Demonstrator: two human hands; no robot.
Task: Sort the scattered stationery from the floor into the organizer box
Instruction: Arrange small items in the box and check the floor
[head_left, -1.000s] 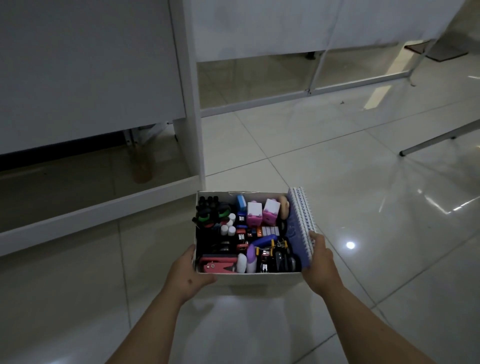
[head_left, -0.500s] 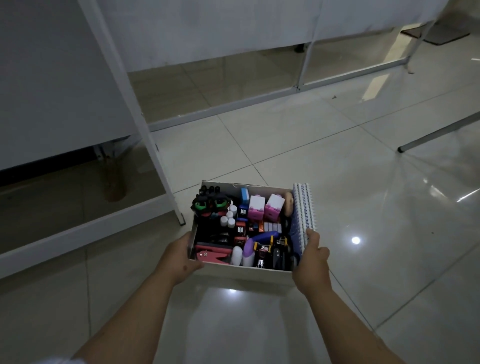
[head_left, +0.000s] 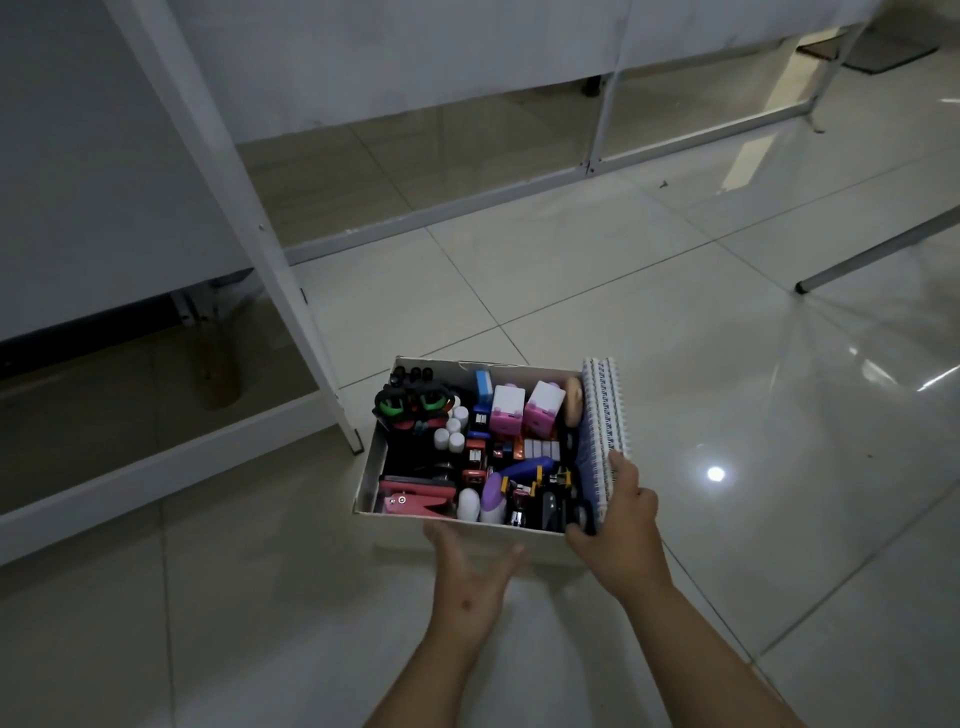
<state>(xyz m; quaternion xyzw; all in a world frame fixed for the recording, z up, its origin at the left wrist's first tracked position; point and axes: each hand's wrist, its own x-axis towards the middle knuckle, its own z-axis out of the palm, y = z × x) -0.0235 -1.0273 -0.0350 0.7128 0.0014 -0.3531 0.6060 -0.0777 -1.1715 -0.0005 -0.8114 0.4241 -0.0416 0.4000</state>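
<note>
A white organizer box (head_left: 371, 467) is held above the tiled floor, packed with stationery: a pink stapler (head_left: 415, 504), two pink-and-white sharpeners (head_left: 522, 410), black and green clips (head_left: 410, 402) and small white tubes. A blue spiral notebook (head_left: 600, 431) stands on edge along the box's right side. My right hand (head_left: 621, 530) grips the box's near right corner, thumb against the notebook. My left hand (head_left: 470, 577) lies under the box's near edge with fingers spread and straight, palm up.
A white frame post (head_left: 249, 223) slants down just left of the box, its foot on the floor. White panels and low rails (head_left: 156, 462) run along the left and back. A grey metal leg (head_left: 872, 254) crosses the floor at far right.
My left hand has left the box's left side and moved under its near edge, fingers now spread. The view has shifted right and the post now stands closer to the box.
</note>
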